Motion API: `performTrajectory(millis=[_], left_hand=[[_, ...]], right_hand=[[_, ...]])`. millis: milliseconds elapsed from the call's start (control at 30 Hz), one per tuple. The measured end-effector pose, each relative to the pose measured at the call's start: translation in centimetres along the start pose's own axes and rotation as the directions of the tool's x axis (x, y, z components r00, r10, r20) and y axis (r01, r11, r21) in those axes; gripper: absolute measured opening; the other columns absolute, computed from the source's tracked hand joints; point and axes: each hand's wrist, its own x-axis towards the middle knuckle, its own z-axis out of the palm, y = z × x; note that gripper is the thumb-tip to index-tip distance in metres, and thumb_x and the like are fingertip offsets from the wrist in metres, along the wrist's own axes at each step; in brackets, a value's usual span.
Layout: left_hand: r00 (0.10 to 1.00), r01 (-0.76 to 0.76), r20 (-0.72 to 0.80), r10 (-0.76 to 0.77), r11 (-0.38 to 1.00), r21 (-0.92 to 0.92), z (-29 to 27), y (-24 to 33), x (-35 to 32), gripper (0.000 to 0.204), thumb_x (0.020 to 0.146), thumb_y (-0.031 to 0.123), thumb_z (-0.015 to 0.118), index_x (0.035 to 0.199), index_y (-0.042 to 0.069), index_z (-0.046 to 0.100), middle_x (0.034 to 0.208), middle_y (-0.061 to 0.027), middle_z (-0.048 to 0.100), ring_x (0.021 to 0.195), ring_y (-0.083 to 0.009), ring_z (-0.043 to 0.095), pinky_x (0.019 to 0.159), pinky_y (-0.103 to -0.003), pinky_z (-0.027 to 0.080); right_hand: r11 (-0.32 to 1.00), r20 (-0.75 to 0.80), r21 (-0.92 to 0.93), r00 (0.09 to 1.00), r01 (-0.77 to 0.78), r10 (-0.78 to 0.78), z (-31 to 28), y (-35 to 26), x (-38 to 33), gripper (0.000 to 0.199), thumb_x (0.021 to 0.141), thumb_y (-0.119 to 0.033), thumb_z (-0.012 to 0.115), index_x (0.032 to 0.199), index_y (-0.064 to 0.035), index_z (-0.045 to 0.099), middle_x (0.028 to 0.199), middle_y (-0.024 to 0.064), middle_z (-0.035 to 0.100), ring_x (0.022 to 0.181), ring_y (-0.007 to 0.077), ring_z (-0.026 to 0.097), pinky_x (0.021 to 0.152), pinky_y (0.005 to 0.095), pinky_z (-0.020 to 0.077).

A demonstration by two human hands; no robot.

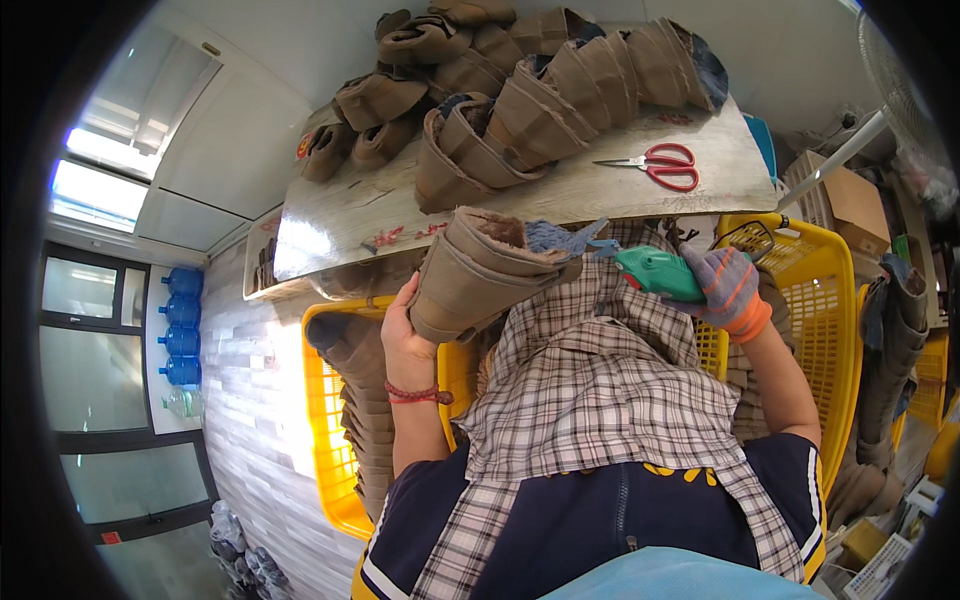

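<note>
My bare left hand (404, 318), with a red bead bracelet at the wrist, grips a brown fleece-lined boot upper (470, 280) from below and the left side. A ragged strip of blue-grey fleece (565, 237) sticks out of its right end. Wrapped in a grey and orange glove, my right hand (732, 285) is closed round a green handheld power cutter (655, 272). The cutter's front end points left and meets the fleece strip; its blade is too small to make out. Both hands are above my checked apron (600, 400), just short of the table edge.
On the worn table (350, 220) lie several nested brown boot uppers (550, 110) and red-handled scissors (670, 167). Yellow baskets (320, 430) with brown pieces flank my lap, another yellow basket (835, 330) at the right. Blue water bottles (183, 312) stand by the left wall.
</note>
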Motion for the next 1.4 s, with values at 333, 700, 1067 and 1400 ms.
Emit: performTrajectory(millis=[333,700,1067,1400], left_hand=[[0.999,0.038,0.02,-0.038,0.999,-0.008,0.8,-0.3,0.1,0.033,0.095,0.016,0.044,0.121,-0.004,0.052,0.122,-0.0192,0.057,0.112,-0.0327,0.055,0.098,-0.046,0.044],[0.999,0.048,-0.012,-0.048,0.998,-0.045,1.6,-1.7,0.4,0.036,0.097,0.019,0.041,0.125,-0.002,0.049,0.126,-0.0196,0.054,0.115,-0.0343,0.053,0.099,-0.049,0.042],[0.976,-0.198,0.075,0.206,0.974,-0.109,4.9,-4.4,-4.6,0.04,0.098,0.02,0.042,0.132,0.001,0.043,0.134,-0.016,0.048,0.122,-0.032,0.047,0.103,-0.049,0.038],[0.855,-0.497,0.18,0.486,0.867,0.02,4.1,-6.8,-8.0,0.045,0.096,0.02,0.049,0.137,0.005,0.037,0.136,-0.0114,0.044,0.123,-0.0284,0.045,0.104,-0.046,0.037]], right_hand=[[0.998,0.004,0.001,0.998,0.069,-0.069,1.5,0.7,0.1,0.073,0.062,-0.043,0.079,0.115,0.0004,0.055,0.066,0.0036,0.056,0.058,0.0208,0.055,0.054,0.0338,0.0433],[0.986,-0.092,0.137,0.992,0.096,-0.084,2.2,-0.7,1.5,0.074,0.062,-0.041,0.081,0.117,0.0001,0.054,0.06,0.0034,0.051,0.05,0.0197,0.051,0.047,0.0329,0.0399],[0.923,-0.014,0.378,0.997,-0.067,0.078,1.0,-4.0,3.8,0.062,0.061,-0.039,0.083,0.105,-0.0018,0.062,0.074,0.0109,0.064,0.06,0.0251,0.061,0.054,0.033,0.0493],[0.64,0.259,0.71,0.954,-0.293,0.15,0.1,-6.8,6.8,0.057,0.066,-0.034,0.082,0.109,-0.003,0.061,0.082,0.0143,0.066,0.07,0.0276,0.065,0.062,0.0327,0.0521]])
